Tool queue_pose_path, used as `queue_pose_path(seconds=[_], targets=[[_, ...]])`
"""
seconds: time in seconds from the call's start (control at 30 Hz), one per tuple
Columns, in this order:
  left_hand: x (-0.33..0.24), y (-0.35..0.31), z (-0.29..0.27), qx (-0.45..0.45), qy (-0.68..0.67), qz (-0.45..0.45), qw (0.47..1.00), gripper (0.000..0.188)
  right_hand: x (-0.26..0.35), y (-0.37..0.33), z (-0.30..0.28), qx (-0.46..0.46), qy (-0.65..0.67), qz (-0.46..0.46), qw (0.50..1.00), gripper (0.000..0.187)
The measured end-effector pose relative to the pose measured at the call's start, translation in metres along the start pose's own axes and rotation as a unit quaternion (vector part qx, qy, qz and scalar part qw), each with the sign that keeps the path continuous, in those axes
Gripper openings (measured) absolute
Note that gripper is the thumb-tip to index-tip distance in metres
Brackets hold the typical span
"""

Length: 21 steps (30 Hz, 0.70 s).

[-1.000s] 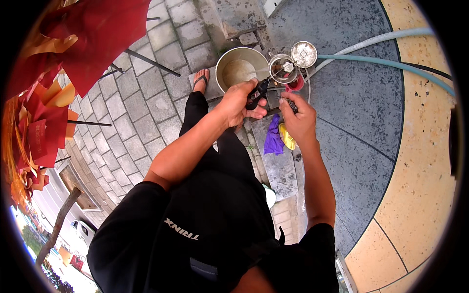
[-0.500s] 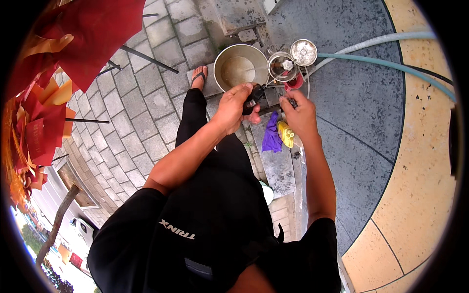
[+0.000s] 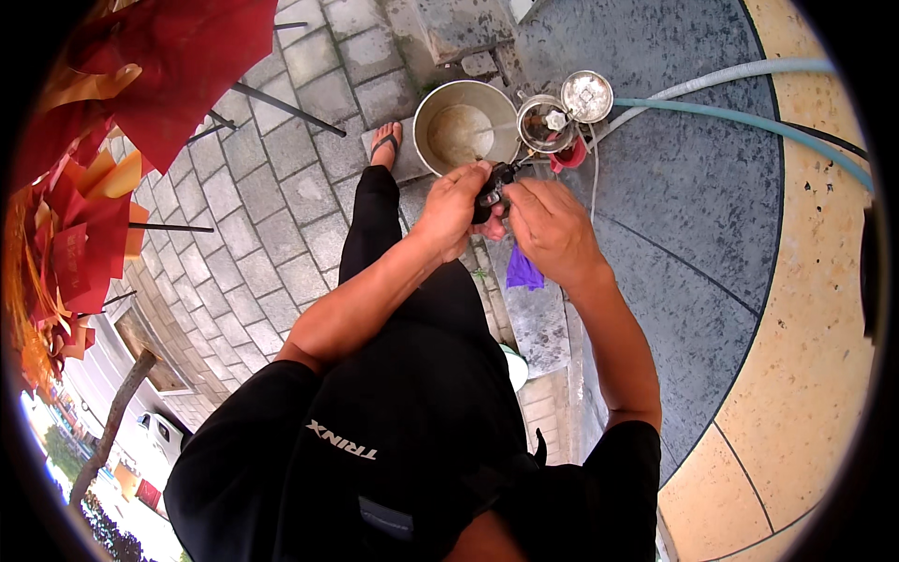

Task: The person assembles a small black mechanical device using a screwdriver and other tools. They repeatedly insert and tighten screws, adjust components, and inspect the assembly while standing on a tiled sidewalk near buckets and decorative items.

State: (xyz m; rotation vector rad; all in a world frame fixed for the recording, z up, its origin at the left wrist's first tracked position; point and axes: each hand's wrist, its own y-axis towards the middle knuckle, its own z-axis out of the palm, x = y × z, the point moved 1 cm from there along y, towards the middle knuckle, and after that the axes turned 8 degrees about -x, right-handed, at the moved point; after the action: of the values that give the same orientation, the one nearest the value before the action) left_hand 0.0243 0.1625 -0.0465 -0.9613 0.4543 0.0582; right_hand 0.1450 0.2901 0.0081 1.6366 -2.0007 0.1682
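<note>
My left hand (image 3: 449, 208) is closed round a small black object (image 3: 493, 184) with a shiny part; its exact kind does not show. Over its right side, my right hand (image 3: 554, 229) has its fingers pinched together, and what they hold is hidden. Just beyond both hands stands a large metal pot (image 3: 420, 122), pale inside. To the pot's right is a small clear-walled container (image 3: 530, 134) with a white knob-like piece in it. A round silvery dish (image 3: 588, 96) adjoins that, and a red cup (image 3: 569, 158) sits below it. Purple cloth (image 3: 524, 271) lies under my right hand.
A teal hose (image 3: 730, 110) and a grey hose (image 3: 712, 82) run in from the right across dark paving. Grey bricks (image 3: 309, 187) cover the ground at left. Red and orange wrapped bouquets (image 3: 178, 75) on thin black legs crowd the upper left. My sandalled foot (image 3: 386, 143) rests beside the pot.
My right hand has moved left to the black object, carrying something small and dark that is now hidden. It now covers the yellow bottle-like item beside the purple cloth.
</note>
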Motion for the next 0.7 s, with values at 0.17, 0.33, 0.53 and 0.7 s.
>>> queue_pose_path(seconds=[0.17,0.33,0.53,0.7], targets=[[-0.027,0.001,0.011,0.029,-0.005,0.082,0.996,0.038,-0.018,-0.045,-0.001,-0.01,0.065,0.212,0.975,0.02],[-0.026,0.003,0.012,0.046,0.023,0.064,0.997,0.036,0.017,0.001,-0.011,-0.145,0.228,0.282,0.921,0.018],[-0.013,-0.004,0.017,0.019,0.025,0.08,0.996,0.036,0.011,0.015,-0.007,-0.127,0.088,0.033,0.987,0.028],[-0.002,-0.004,0.012,0.013,0.042,0.078,0.996,0.035,0.009,0.012,-0.016,-0.064,0.06,-0.022,0.996,0.032]])
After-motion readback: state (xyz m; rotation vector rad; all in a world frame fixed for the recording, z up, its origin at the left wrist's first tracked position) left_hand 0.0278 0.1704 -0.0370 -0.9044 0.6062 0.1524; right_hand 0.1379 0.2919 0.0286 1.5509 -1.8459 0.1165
